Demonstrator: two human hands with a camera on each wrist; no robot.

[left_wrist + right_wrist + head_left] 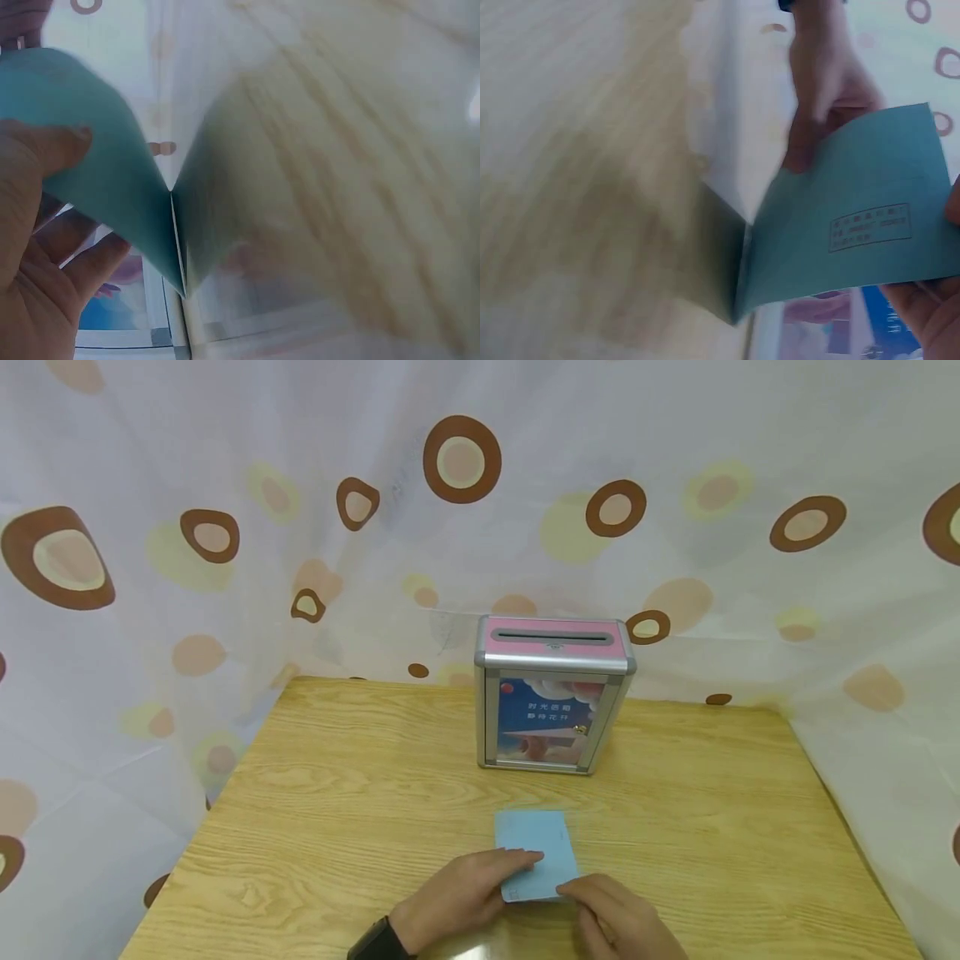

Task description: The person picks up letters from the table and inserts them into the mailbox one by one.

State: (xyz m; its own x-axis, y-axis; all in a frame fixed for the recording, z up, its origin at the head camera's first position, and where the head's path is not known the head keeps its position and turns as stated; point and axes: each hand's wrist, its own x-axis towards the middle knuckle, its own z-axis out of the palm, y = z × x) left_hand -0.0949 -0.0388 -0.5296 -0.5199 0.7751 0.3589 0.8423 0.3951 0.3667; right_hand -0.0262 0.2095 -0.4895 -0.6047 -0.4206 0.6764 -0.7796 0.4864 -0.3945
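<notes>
A light blue envelope (pixel 537 852) stands tilted on the table, its edge meeting its own reflection in the left wrist view. My left hand (pixel 468 889) grips it from the left, fingers across one face and thumb on the other side. At its near right corner, my right hand (pixel 618 914) pinches the paper between thumb and fingers. The right wrist view shows a small printed box of text on the envelope (pixel 802 217). Beyond the envelope stands a silver-framed letter box (pixel 553 693) with a pink top, a slot and a picture door.
The glossy wood-grain table (pixel 360 777) reflects what is on it. A patterned white curtain (pixel 390 543) hangs behind and on both sides. The letter box has a small brass lock (pixel 580 728) on its door. A black band (pixel 381 941) circles my left wrist.
</notes>
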